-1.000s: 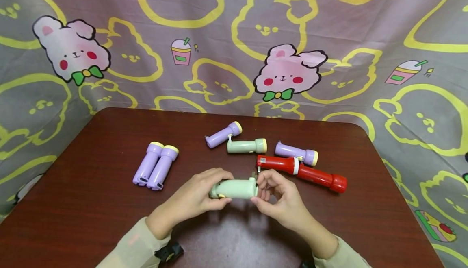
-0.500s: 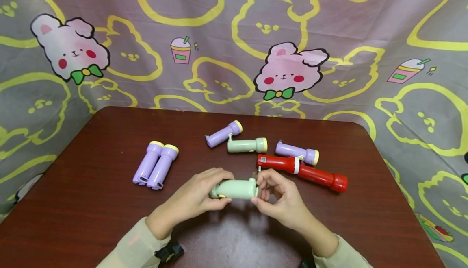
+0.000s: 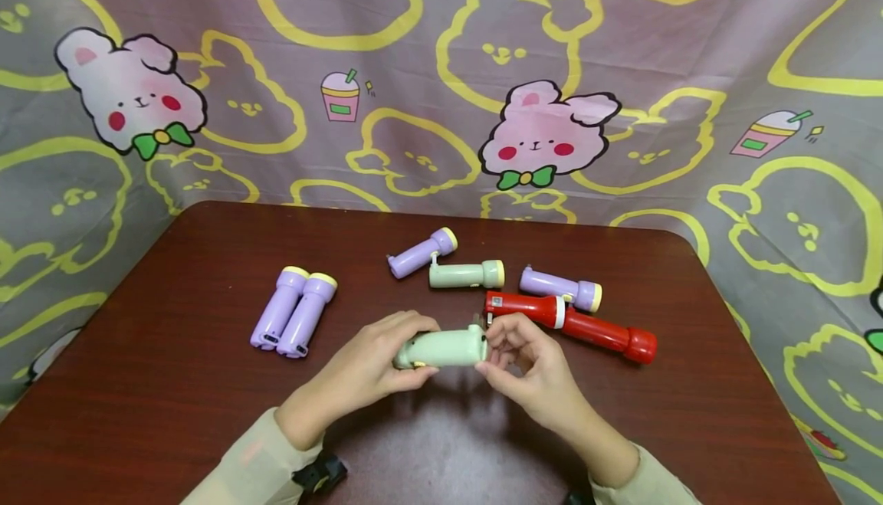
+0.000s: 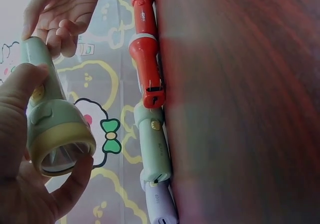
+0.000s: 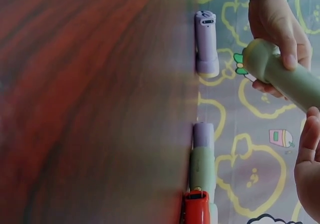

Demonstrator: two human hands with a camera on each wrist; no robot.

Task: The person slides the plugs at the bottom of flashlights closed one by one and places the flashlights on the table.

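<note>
A pale green flashlight (image 3: 447, 347) is held level above the table, its tail to the right. My left hand (image 3: 379, 353) grips it around the head end; in the left wrist view the thumb lies along the body and a fingertip touches the yellow lens rim (image 4: 65, 136). At the tail, my right hand (image 3: 534, 371) pinches the end between thumb and fingers, beside a small plug (image 3: 477, 321) that sticks up there. The right hand's other fingers are curled and partly hidden. In the right wrist view, the flashlight's body (image 5: 292, 83) runs between both hands.
Two purple flashlights (image 3: 303, 317) lie side by side at the left. Beyond my hands lie a purple flashlight (image 3: 417, 256), another green one (image 3: 465, 275) and another purple one (image 3: 548, 286). Red flashlights (image 3: 593, 332) lie end to end at the right. A patterned cloth (image 3: 414, 68) hangs behind the table.
Both hands have lifted the green flashlight very slightly, and its tail is tilted up a little. The flashlights on the table have stayed where they were.
</note>
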